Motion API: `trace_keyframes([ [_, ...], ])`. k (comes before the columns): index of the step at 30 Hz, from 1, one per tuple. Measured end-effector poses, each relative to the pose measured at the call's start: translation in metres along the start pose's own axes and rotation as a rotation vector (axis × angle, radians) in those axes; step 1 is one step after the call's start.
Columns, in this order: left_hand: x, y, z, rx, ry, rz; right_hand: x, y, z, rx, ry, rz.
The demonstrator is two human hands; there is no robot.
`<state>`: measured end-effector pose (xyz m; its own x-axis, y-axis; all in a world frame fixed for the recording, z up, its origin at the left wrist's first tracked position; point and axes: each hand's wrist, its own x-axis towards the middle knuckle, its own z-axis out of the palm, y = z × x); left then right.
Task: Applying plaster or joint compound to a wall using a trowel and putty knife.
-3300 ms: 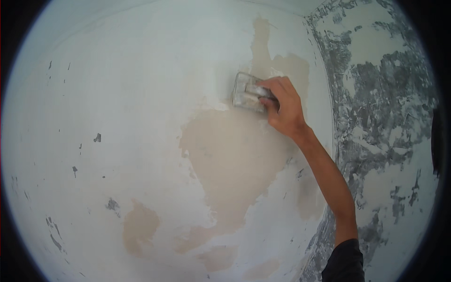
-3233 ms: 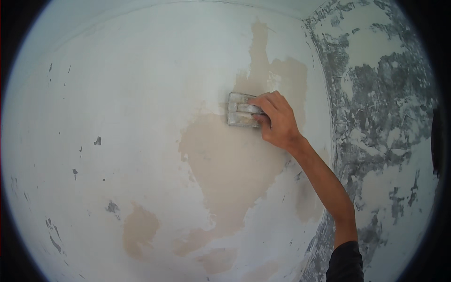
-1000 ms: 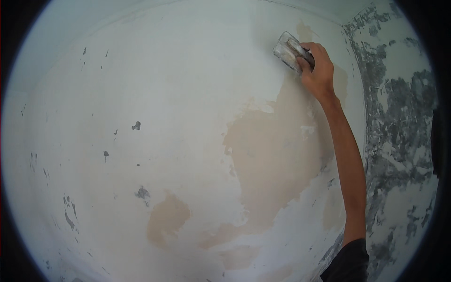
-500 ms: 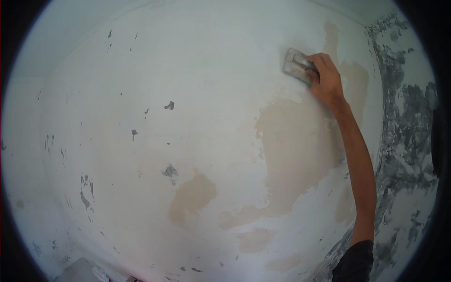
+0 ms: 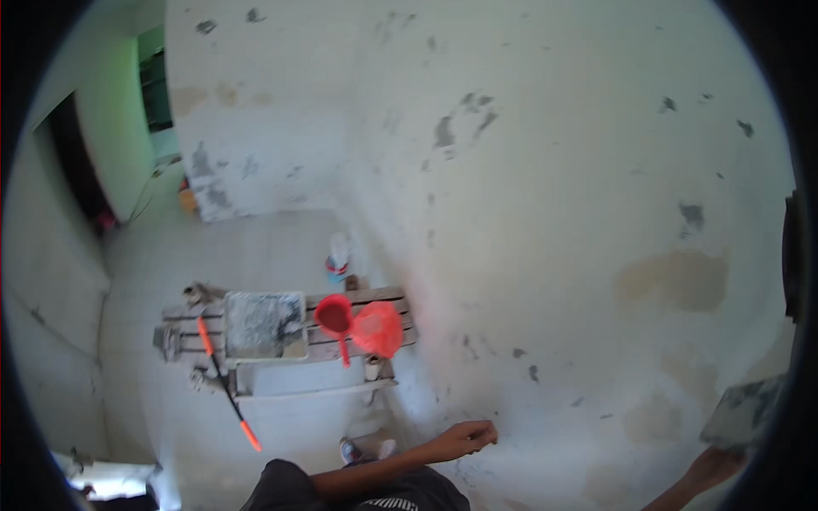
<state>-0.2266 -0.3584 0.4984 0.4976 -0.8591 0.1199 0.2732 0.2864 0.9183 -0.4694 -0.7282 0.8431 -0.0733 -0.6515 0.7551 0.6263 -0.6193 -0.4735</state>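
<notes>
At the far right, my right hand (image 5: 716,468) is closed round a plastering trowel (image 5: 740,416), whose flat grey plate is smeared with dark marks. It is close to the wall (image 5: 554,213); I cannot tell whether the plate touches it. My left hand (image 5: 469,438) is in front of my body, its fingers curled loosely and nothing showing in them. Damp-looking tan patches (image 5: 673,281) and dark chips mark the pale wall.
Below left stands a slatted wooden bench (image 5: 379,295). On it are a mortar tray (image 5: 266,325), a red dipper (image 5: 333,315) and a red plastic bag (image 5: 380,330). A black pole with orange ends (image 5: 224,383) leans across it. A doorway (image 5: 77,162) opens at far left.
My view has swung left and down, from the wall to the bench and floor. My right hand with the trowel is now low at the right edge. My left hand has come into view.
</notes>
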Motion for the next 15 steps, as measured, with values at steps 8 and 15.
trace_keyframes([
  [8,-0.088,0.02,-0.05,-0.202,0.508,0.268,-0.397,0.128,0.135,0.154,-0.703,1.548],
  [15,-0.148,-0.01,-0.053,-0.238,0.974,0.178,-0.53,0.139,0.156,0.356,-0.57,2.607],
])
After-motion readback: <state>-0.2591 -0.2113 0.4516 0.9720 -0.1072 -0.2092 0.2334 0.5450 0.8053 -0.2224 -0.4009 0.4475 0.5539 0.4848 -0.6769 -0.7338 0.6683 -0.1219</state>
